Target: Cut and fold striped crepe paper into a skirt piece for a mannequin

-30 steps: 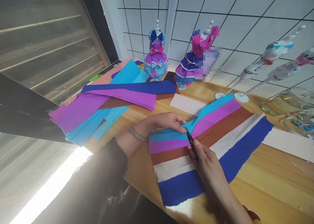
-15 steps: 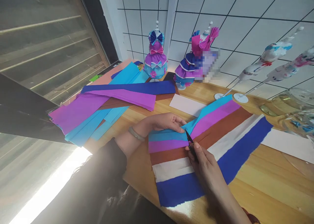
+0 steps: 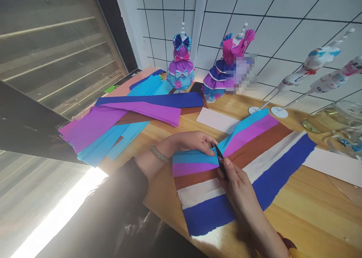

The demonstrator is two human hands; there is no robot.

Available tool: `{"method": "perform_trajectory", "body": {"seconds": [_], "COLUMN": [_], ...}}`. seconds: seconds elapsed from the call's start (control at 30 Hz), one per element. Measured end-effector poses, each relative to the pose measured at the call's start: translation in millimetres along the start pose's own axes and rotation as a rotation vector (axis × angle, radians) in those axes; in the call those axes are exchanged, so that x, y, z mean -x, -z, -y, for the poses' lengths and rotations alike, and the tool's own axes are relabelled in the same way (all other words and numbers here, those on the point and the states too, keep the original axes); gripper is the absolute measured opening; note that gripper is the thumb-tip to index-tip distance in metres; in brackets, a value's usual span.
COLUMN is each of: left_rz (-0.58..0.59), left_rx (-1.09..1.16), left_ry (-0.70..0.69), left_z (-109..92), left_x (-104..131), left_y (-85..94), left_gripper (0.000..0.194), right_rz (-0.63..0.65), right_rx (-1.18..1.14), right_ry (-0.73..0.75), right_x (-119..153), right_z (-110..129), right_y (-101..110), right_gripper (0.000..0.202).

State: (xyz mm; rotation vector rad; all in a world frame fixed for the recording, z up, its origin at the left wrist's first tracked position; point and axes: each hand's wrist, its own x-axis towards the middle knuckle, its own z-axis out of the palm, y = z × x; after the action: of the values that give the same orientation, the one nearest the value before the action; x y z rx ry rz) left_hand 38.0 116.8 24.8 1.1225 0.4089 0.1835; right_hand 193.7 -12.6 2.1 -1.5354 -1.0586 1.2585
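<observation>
Striped sheet [image 3: 254, 146], one: spread on wooden table [image 3: 319, 212], with bands running from far edge to near edge in light blue, purple, brown, white and dark blue; far edge gathered up at the middle.

Left hand [image 3: 199, 142]: at the far edge of the striped sheet, thumb and fingers pinched together on the light blue band. Pale bangle [image 3: 158, 153] at the wrist; dark sleeve [image 3: 121, 197] above.

Right hand [image 3: 234, 178]: over the middle of the striped sheet, fingers closed around a dark pointed tool [image 3: 219, 154]; points angled up to the gathered part, beside the left thumb. Exact kind of tool too small to tell.

Paper strips [image 3: 98, 124], loose pile: beyond and to the left of the striped sheet; purple, light blue, brown and dark blue, crossing one another.

White card [image 3: 217, 120]: just beyond the striped sheet. White board [image 3: 333, 165]: at its right end.

Dressed figures [image 3: 181, 67], two: upright, well beyond the striped sheet; right-hand one partly blurred out.

White dress forms [image 3: 299, 67], two, on stands: beyond its far right corner.

Clear containers [image 3: 319, 118]: to the right of those stands.
</observation>
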Motion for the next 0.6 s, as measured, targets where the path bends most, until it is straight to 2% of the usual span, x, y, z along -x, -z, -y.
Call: {"method": "perform_trajectory", "body": {"seconds": [0.13, 0.3, 0.6], "left_rz": [-0.012, -0.015, -0.012], "left_rx": [-0.005, -0.012, -0.037], "left_ry": [0.009, 0.011, 0.008], "left_z": [-2.0, -2.9, 0.2], "left_x": [0.7, 0.8, 0.1], "left_y": [-2.5, -4.8, -3.5], "left_gripper": [0.034, 0.029, 0.036], "right_rz": [0.019, 0.041, 0.019], "right_rx": [-0.086, -0.048, -0.047], "right_ry": [-0.100, -0.076, -0.068], "right_x": [0.8, 2.5, 0.7], "right_z": [3.6, 6.0, 5.1], "right_y": [0.3, 0.3, -0.9], "right_gripper": [0.042, 0.044, 0.045]}}
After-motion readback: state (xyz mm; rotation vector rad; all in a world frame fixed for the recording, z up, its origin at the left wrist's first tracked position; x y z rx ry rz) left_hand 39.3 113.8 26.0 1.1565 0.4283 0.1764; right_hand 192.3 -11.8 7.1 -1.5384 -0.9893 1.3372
